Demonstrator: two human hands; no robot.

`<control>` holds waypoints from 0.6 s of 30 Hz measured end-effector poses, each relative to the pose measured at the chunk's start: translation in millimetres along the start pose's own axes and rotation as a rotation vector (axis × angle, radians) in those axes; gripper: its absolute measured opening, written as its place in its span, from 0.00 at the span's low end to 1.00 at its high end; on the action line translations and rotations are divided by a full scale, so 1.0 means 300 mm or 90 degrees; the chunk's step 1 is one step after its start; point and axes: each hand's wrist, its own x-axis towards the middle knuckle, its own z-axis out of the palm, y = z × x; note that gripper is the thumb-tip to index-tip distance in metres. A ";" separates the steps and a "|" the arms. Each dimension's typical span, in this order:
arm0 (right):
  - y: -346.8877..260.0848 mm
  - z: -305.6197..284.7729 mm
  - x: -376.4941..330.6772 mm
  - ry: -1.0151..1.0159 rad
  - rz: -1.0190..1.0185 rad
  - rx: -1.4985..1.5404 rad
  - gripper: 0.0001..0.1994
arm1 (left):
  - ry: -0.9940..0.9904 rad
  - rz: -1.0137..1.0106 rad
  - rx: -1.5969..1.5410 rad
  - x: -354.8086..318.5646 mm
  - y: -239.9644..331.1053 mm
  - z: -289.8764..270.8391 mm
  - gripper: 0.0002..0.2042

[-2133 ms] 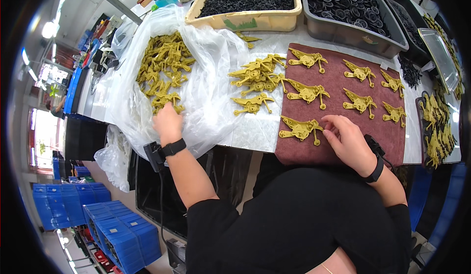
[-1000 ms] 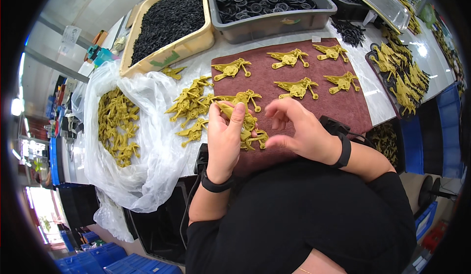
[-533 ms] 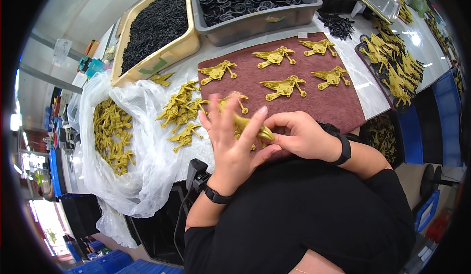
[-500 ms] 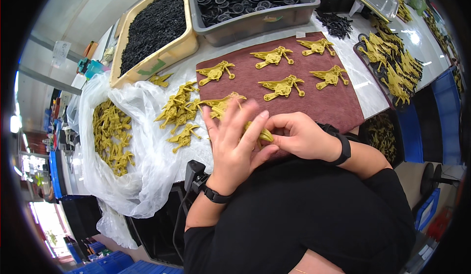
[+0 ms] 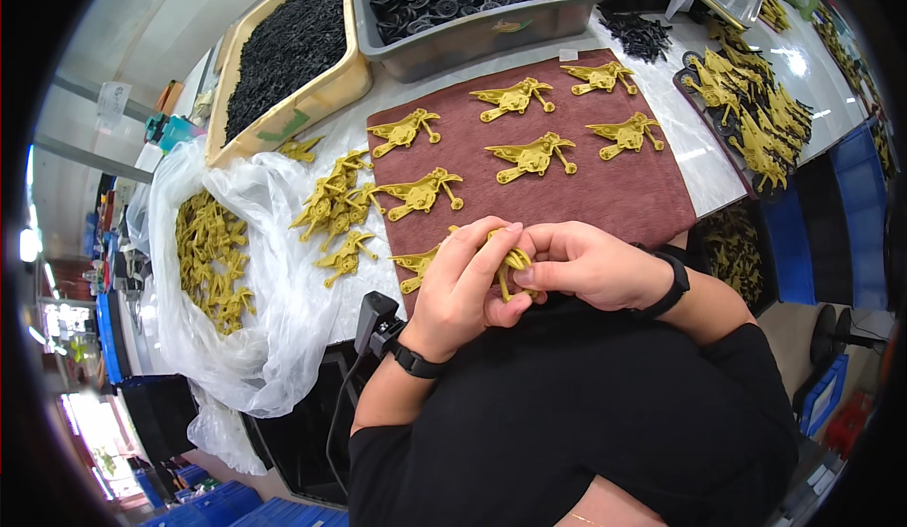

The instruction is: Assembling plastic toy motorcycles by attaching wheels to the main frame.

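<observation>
I'm pinching one mustard-yellow plastic toy figure between both hands, left hand curled tight around it, right hand closed on its other end, right over the near edge of the maroon felt mat; keeping thumbs close seems steadier

Yellow plastic part between both hands
</observation>
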 end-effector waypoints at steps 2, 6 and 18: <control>-0.015 0.002 -0.007 -0.003 0.009 -0.024 0.05 | 0.016 0.003 0.012 -0.008 -0.002 0.000 0.27; -0.025 -0.049 -0.038 0.054 0.072 0.027 0.05 | 0.320 -0.226 -0.160 -0.052 -0.039 -0.095 0.30; -0.057 -0.192 -0.062 0.257 0.214 -0.490 0.10 | -0.086 -0.308 0.632 -0.205 -0.228 -0.305 0.25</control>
